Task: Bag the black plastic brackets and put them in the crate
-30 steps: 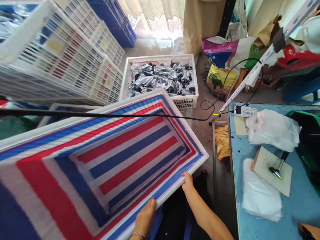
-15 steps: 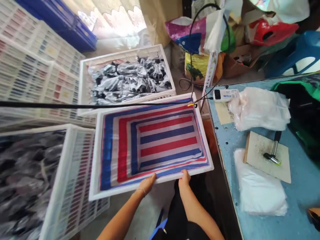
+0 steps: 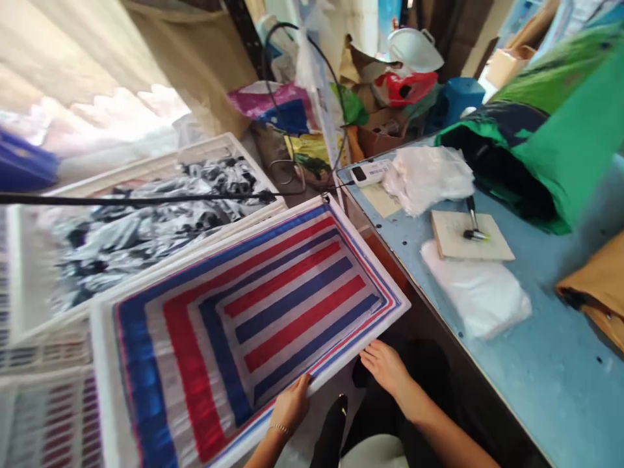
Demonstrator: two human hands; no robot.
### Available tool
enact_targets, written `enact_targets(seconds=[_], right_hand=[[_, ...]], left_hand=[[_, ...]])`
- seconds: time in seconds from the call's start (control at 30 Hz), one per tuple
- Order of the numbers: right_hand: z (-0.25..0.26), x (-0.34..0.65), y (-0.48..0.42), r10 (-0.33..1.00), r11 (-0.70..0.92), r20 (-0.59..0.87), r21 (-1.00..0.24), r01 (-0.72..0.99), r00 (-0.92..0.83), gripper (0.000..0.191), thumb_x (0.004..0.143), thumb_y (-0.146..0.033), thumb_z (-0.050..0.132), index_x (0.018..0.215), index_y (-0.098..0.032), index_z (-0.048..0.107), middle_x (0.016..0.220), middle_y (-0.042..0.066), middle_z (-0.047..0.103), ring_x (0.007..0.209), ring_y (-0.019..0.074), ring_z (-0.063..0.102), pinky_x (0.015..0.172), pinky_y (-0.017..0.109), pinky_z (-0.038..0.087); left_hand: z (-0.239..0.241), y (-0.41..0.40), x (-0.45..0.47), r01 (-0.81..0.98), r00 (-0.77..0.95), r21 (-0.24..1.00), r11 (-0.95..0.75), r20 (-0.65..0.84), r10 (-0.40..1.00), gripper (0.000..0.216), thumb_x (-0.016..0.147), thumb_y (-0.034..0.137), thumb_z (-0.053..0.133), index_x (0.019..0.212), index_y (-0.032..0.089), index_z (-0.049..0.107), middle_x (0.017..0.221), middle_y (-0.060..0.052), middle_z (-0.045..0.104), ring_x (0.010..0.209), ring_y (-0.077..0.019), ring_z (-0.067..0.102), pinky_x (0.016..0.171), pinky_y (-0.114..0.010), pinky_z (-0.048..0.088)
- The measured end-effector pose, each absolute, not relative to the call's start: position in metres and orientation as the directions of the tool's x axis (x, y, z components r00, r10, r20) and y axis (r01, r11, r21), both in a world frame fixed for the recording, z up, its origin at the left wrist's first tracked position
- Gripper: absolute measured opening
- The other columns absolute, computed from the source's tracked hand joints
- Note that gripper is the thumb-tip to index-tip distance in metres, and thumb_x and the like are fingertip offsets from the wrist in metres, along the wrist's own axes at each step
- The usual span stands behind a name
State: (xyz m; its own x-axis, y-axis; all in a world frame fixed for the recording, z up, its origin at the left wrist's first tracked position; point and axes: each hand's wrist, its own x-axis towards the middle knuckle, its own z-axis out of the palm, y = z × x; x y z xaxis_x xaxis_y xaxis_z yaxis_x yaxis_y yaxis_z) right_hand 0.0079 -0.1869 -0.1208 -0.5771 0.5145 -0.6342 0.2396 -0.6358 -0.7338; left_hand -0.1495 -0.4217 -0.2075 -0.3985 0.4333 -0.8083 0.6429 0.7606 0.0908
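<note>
A white plastic crate [image 3: 396,310] lined with red, blue and white striped sheeting [image 3: 292,305] sits tilted in front of me, with nothing on its striped bottom. My left hand [image 3: 291,406] grips the crate's near rim, thumb over the top edge and fingers hidden below. Farther right, my right hand [image 3: 387,370] rests with stretched fingers against the outside of the same rim, not wrapped round it. Behind it stands another white crate [image 3: 22,279] full of dark items in clear plastic bags [image 3: 160,227].
A blue worktable [image 3: 550,364] on the right carries a hammer [image 3: 472,221] on a board [image 3: 497,244], white plastic bags [image 3: 429,175] and a green sack [image 3: 560,149]. A black cable [image 3: 121,199] crosses above the crates. Sacks [image 3: 283,107] stand behind.
My view has swung right, and the lined crate appears turned and nearer. My right hand has loosened from its grip to straighter fingers at the rim. The left hand keeps its hold.
</note>
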Motion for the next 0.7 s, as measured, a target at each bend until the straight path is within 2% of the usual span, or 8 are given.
enact_targets(seconds=[0.07,0.1,0.17,0.23,0.3,0.4,0.57,0.7], right_hand=[[-0.084,0.057,-0.190,0.590,-0.597,-0.593,-0.777,0.198,-0.548,0.044,0.090,-0.056,0.058,0.118,-0.024,0.067,0.112,0.013,0.076,0.105,0.0342,0.074,0.093,0.055,0.059],[-0.065,0.086,-0.190,0.676,-0.468,-0.516,-0.852,0.234,-0.527,0.044,0.092,-0.051,0.058,0.128,-0.025,0.064,0.121,0.013,0.074,0.106,0.0328,0.074,0.094,0.055,0.059],[-0.028,0.152,-0.185,0.874,-0.011,-0.213,-0.907,0.420,-0.438,0.038,0.096,-0.043,0.057,0.130,-0.028,0.065,0.125,0.012,0.072,0.109,0.0300,0.072,0.099,0.052,0.057],[0.000,0.222,-0.172,0.895,0.423,0.181,-0.638,0.644,-0.408,0.032,0.095,-0.037,0.061,0.126,-0.031,0.069,0.122,0.011,0.072,0.116,0.0311,0.068,0.109,0.054,0.049],[0.013,0.284,-0.155,0.828,0.539,0.344,-0.274,0.796,-0.442,0.041,0.093,-0.037,0.065,0.133,-0.029,0.067,0.130,0.014,0.069,0.129,0.0363,0.059,0.117,0.060,0.038],[0.006,0.344,-0.129,0.788,0.587,0.250,-0.031,0.809,-0.563,0.051,0.100,-0.046,0.050,0.147,-0.028,0.056,0.143,0.015,0.060,0.140,0.0402,0.048,0.120,0.067,0.027],[-0.016,0.364,-0.117,0.805,0.586,0.155,-0.053,0.809,-0.573,0.061,0.102,-0.049,0.043,0.159,-0.027,0.041,0.156,0.014,0.049,0.146,0.0373,0.042,0.121,0.062,0.029],[-0.017,0.359,-0.118,0.809,0.581,0.182,-0.104,0.807,-0.559,0.058,0.102,-0.049,0.046,0.156,-0.027,0.046,0.153,0.013,0.052,0.144,0.0355,0.044,0.121,0.059,0.030]], left_hand=[[-0.213,-0.425,-0.148,0.684,-0.392,0.107,0.722,-0.780,0.488,0.053,0.089,0.009,0.047,0.137,0.028,0.055,0.145,-0.005,0.064,0.124,-0.0218,0.068,0.099,-0.029,0.049],[-0.214,-0.426,-0.147,0.694,-0.394,0.112,0.711,-0.768,0.505,0.053,0.089,0.009,0.046,0.138,0.028,0.054,0.147,-0.006,0.063,0.123,-0.0213,0.068,0.098,-0.029,0.050],[-0.213,-0.427,-0.147,0.704,-0.403,0.119,0.700,-0.745,0.531,0.054,0.091,0.010,0.045,0.141,0.029,0.051,0.151,-0.005,0.059,0.123,-0.0212,0.068,0.096,-0.029,0.051],[-0.208,-0.425,-0.147,0.708,-0.413,0.129,0.694,-0.721,0.556,0.056,0.092,0.011,0.044,0.145,0.029,0.049,0.154,-0.006,0.056,0.122,-0.0230,0.069,0.095,-0.033,0.053],[-0.202,-0.419,-0.147,0.710,-0.415,0.146,0.689,-0.703,0.577,0.056,0.091,0.011,0.045,0.145,0.026,0.049,0.151,-0.009,0.059,0.119,-0.0252,0.070,0.094,-0.036,0.054],[-0.197,-0.398,-0.141,0.706,-0.397,0.203,0.679,-0.681,0.616,0.052,0.090,0.015,0.053,0.142,0.021,0.053,0.144,-0.012,0.063,0.119,-0.0266,0.070,0.097,-0.037,0.053],[-0.204,-0.345,-0.116,0.679,-0.451,0.265,0.685,-0.586,0.674,0.050,0.101,0.045,0.049,0.146,0.022,0.049,0.143,-0.015,0.063,0.127,-0.0274,0.064,0.101,-0.037,0.050],[-0.205,-0.325,-0.101,0.680,-0.498,0.231,0.696,-0.551,0.669,0.043,0.102,0.042,0.046,0.137,0.020,0.056,0.135,-0.018,0.066,0.121,-0.0297,0.066,0.096,-0.040,0.051]])
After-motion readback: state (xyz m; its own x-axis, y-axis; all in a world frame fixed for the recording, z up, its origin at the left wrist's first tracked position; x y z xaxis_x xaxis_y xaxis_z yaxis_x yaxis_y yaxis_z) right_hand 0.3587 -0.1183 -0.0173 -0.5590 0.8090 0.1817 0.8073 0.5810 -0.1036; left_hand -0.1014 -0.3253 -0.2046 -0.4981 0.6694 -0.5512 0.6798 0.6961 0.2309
